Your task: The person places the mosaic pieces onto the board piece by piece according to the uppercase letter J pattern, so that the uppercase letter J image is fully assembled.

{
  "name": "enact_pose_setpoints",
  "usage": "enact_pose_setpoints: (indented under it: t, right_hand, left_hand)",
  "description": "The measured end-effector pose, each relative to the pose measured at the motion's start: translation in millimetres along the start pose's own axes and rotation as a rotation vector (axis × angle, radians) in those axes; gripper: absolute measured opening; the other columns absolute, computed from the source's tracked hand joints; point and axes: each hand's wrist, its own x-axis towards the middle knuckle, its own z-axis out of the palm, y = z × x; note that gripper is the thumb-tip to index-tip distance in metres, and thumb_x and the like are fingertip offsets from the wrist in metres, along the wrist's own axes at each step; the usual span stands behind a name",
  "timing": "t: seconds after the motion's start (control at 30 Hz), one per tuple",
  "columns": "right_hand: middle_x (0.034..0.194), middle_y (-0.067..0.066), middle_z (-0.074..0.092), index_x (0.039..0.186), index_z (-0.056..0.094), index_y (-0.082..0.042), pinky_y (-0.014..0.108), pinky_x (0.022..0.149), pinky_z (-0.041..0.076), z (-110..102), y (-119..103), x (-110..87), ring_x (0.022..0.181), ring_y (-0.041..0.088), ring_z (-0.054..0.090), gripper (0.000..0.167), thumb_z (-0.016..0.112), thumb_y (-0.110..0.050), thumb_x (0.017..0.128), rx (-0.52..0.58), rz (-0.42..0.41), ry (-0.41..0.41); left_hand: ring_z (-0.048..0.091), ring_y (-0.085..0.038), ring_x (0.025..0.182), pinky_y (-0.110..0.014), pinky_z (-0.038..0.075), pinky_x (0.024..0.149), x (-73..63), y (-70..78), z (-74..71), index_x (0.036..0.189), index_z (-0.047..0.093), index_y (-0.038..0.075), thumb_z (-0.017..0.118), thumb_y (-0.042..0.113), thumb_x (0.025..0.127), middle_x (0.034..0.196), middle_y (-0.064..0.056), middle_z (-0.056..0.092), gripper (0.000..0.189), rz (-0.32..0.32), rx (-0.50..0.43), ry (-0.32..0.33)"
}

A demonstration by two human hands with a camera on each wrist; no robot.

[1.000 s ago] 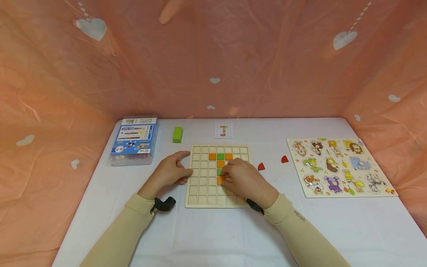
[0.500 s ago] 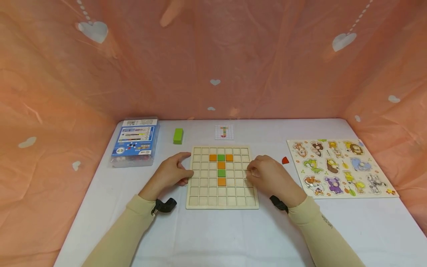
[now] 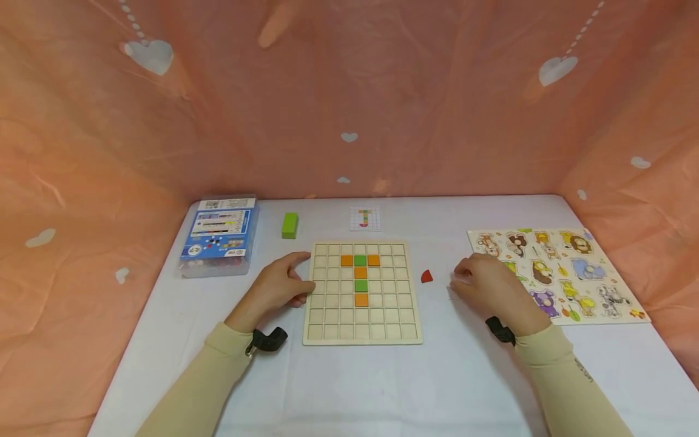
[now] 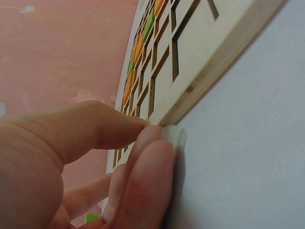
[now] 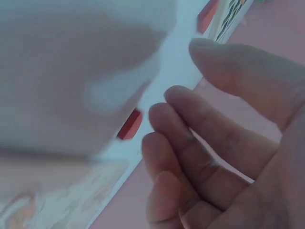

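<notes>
A pale wooden grid board lies on the white table, bearing orange and green square tiles in a T shape. At its left edge my left hand grips the rim, thumb on top and other fingers curled against the side. Off to the right, my right hand hovers with fingers loosely bent and thumb apart, holding nothing. One red quarter-circle piece lies between board and right hand. In the right wrist view, another red piece sits just beyond the fingertips; the hand hides it in the head view.
Behind the board lie a small pattern card and a green block. A clear box with a blue label stands at the back left. An animal puzzle board lies right, partly behind my right hand.
My right hand has moved right, from the tiles, past the near red piece, to the farther one. That near piece shows again. My left hand has stayed at the board's edge.
</notes>
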Motion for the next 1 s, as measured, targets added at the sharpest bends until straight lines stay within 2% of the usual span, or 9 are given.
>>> enact_pose_setpoints:
  t: [0.13, 0.27, 0.37, 0.6, 0.77, 0.9, 1.0]
  right_hand:
    - [0.085, 0.005, 0.069, 0.088, 0.077, -0.007, 0.040, 0.075, 0.052, -3.0, 9.9, -0.8, 0.080, 0.022, 0.060, 0.010, 0.077, -0.016, 0.092, 0.008, 0.012, -0.008]
    - [0.093, 0.011, 0.075, 0.098, 0.080, -0.002, 0.047, 0.083, 0.058, -3.2, 14.9, 0.9, 0.086, 0.026, 0.066, 0.017, 0.079, -0.019, 0.093, 0.016, 0.026, -0.024]
    - [0.094, 0.012, 0.074, 0.098, 0.080, -0.001, 0.047, 0.082, 0.058, -2.8, 17.1, 3.3, 0.086, 0.026, 0.065, 0.019, 0.078, -0.020, 0.095, 0.014, 0.039, -0.032]
    - [0.074, 0.004, 0.060, 0.080, 0.073, -0.008, 0.035, 0.070, 0.043, -3.7, 22.8, 12.1, 0.076, 0.022, 0.051, 0.016, 0.071, -0.016, 0.094, -0.007, 0.035, -0.001]
    - [0.072, 0.006, 0.058, 0.080, 0.073, -0.006, 0.034, 0.067, 0.039, -3.7, 24.2, 24.4, 0.075, 0.023, 0.050, 0.018, 0.075, -0.017, 0.094, -0.021, 0.054, -0.003]
    - [0.079, 0.009, 0.067, 0.090, 0.077, -0.001, 0.036, 0.070, 0.045, -2.6, 22.0, 35.4, 0.077, 0.024, 0.055, 0.019, 0.079, -0.019, 0.095, -0.034, 0.045, -0.010]
    - [0.090, 0.013, 0.073, 0.099, 0.080, 0.001, 0.041, 0.077, 0.053, -0.5, 19.0, 42.3, 0.082, 0.027, 0.061, 0.020, 0.080, -0.019, 0.095, -0.029, 0.047, -0.019]
  left_hand:
    - [0.070, -0.016, 0.064, -0.029, 0.064, 0.064, -0.5, -1.2, -1.1, 0.162, 0.047, 0.017, 0.082, 0.015, 0.093, 0.084, -0.010, 0.069, 0.077, 0.003, 0.006, 0.002]
    - [0.069, -0.016, 0.064, -0.029, 0.064, 0.064, -1.8, -1.7, -2.0, 0.162, 0.048, 0.016, 0.082, 0.015, 0.093, 0.084, -0.010, 0.068, 0.077, -0.005, 0.013, 0.008]
    - [0.069, -0.016, 0.064, -0.029, 0.064, 0.064, -2.4, -2.0, -2.1, 0.161, 0.048, 0.016, 0.082, 0.014, 0.093, 0.084, -0.010, 0.068, 0.077, -0.007, 0.007, 0.010]
    - [0.069, -0.016, 0.063, -0.029, 0.063, 0.064, -1.3, -2.8, -0.3, 0.161, 0.048, 0.016, 0.082, 0.014, 0.093, 0.083, -0.010, 0.069, 0.076, 0.005, 0.001, 0.000]
    - [0.069, -0.016, 0.063, -0.029, 0.064, 0.063, 0.0, -3.0, 0.6, 0.161, 0.049, 0.017, 0.082, 0.014, 0.092, 0.083, -0.010, 0.069, 0.076, 0.011, -0.004, 0.003]
    - [0.069, -0.016, 0.063, -0.029, 0.064, 0.063, 0.4, -2.2, 0.9, 0.160, 0.049, 0.017, 0.082, 0.014, 0.092, 0.083, -0.010, 0.069, 0.076, 0.011, -0.009, 0.003]
    - [0.069, -0.016, 0.063, -0.029, 0.063, 0.063, -0.3, -1.9, 0.6, 0.160, 0.049, 0.017, 0.082, 0.014, 0.091, 0.082, -0.010, 0.069, 0.076, 0.013, -0.015, 0.002]
